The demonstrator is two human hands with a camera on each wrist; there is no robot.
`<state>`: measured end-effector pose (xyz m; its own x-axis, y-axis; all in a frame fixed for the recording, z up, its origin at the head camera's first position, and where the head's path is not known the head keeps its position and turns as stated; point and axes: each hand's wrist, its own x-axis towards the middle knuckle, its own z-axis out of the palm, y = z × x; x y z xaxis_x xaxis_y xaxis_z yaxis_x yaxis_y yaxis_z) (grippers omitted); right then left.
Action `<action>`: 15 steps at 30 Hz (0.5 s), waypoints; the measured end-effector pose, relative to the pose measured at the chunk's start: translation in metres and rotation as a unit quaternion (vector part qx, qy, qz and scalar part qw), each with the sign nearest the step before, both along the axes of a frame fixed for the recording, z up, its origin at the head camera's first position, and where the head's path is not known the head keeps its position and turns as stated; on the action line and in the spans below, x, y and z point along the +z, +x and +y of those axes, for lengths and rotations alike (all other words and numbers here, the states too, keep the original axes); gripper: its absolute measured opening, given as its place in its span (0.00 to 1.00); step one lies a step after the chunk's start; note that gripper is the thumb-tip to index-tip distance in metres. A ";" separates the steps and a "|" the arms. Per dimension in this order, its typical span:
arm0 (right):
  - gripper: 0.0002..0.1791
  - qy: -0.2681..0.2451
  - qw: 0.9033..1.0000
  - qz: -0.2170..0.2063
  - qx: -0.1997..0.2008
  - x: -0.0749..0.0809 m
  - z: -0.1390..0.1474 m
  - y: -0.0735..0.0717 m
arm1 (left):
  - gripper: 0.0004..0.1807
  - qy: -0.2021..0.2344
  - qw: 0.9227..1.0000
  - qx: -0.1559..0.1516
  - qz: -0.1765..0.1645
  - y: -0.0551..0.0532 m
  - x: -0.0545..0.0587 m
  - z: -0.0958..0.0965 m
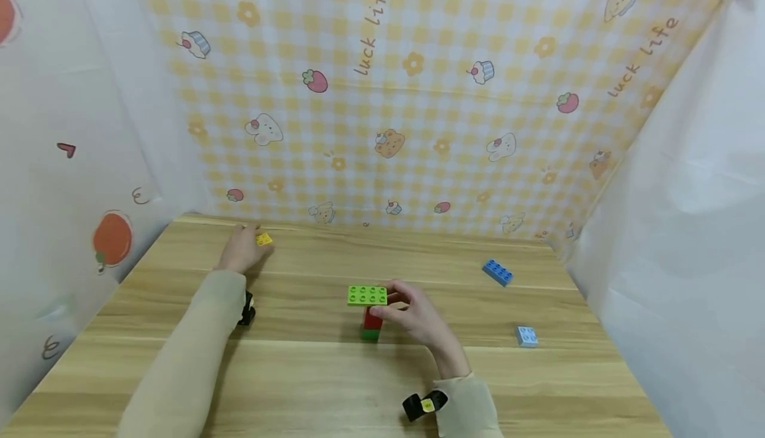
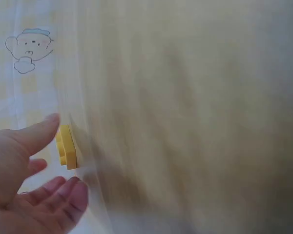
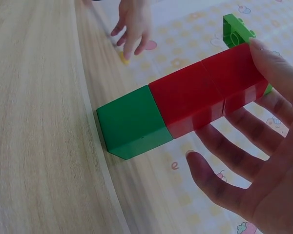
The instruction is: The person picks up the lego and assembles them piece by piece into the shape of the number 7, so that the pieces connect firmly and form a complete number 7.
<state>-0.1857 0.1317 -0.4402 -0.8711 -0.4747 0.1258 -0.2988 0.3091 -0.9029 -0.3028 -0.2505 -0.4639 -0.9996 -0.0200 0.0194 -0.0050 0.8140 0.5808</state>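
Note:
On the left of the table, my left hand [image 1: 238, 250] reaches to a small yellow toy brick [image 1: 264, 239]. The left wrist view shows thumb and fingers spread around that yellow brick [image 2: 67, 146], with a gap below it. A tower stands mid-table: a green brick [image 3: 134, 124] at the bottom, two red bricks [image 3: 188, 100] above, and a lime-green eight-stud brick [image 1: 367, 295] across the top, overhanging to the left. My right hand [image 1: 418, 315] pinches the tower near its top from the right, thumb on the upper red brick, other fingers loosely bent alongside.
Toward the back right lies a blue eight-stud brick [image 1: 497, 272]. Nearer on the right is a light-blue four-stud brick [image 1: 526, 336]. A yellow checked cloth [image 1: 358, 133] hangs behind the wooden table [image 1: 299, 385], and white sheets [image 1: 675, 192] flank both sides.

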 end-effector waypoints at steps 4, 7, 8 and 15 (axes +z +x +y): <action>0.14 -0.004 1.000 0.004 -0.001 0.000 0.001 0.000 | 0.37 0.015 1.000 0.005 -0.018 -0.005 -0.001 -0.001; 0.15 0.000 1.000 -0.003 -0.003 0.000 0.001 0.000 | 0.34 0.021 1.000 0.009 -0.018 -0.006 -0.003 -0.002; 0.15 0.002 1.000 -0.005 -0.004 -0.001 0.001 -0.001 | 0.33 0.021 1.000 0.010 -0.017 -0.006 -0.003 -0.003; 0.16 0.000 1.000 -0.007 -0.006 -0.001 0.001 -0.001 | 0.27 0.025 1.000 0.004 -0.013 -0.006 -0.001 -0.002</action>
<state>-0.1869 0.1325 -0.4413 -0.8781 -0.4646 0.1145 -0.2831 0.3116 -0.9071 -0.3089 -0.2522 -0.4653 -0.9996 -0.0278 -0.0084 -0.0270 0.7833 0.6211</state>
